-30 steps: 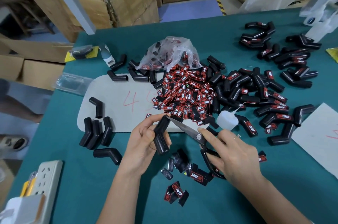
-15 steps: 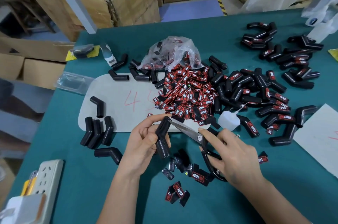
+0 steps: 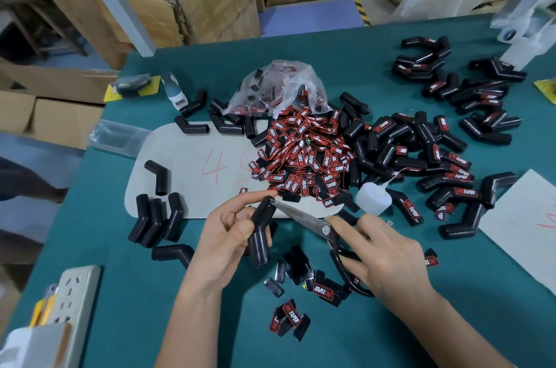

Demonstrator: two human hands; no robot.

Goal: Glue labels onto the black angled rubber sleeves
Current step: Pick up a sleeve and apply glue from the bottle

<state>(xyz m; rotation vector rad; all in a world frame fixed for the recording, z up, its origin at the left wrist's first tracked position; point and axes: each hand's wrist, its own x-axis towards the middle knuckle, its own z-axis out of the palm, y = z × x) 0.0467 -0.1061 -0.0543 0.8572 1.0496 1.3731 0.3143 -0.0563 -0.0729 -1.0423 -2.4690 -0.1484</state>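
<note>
Hands first: your left hand (image 3: 224, 239) is wrapped around 1 black angled rubber sleeve (image 3: 261, 233), thumb along the front, index finger stretched up over the top end, the rest curled behind it. You've got it lifted just above the teal table (image 3: 126, 292), near the front edge of the grey mat (image 3: 186, 169) with the red number scrawled on it.

Your right hand (image 3: 382, 256) grips the scissors (image 3: 304, 217) by their black handles, index finger laid straight along the pivot. The blades look closed or nearly so, and the tip touches the upper end of the sleeve you're holding.

Loose labels (image 3: 304, 154), red and black, are heaped up mid-table, spilling out of a clear plastic bag (image 3: 279, 88). A few more labels lie face up and face down under your wrists. The small white glue bottle (image 3: 373, 197) sits just beyond your right hand, next to the label pile. Bare sleeves (image 3: 156, 217) are clustered to your left, and the labelled ones (image 3: 445, 169) are piled to the right.
</note>
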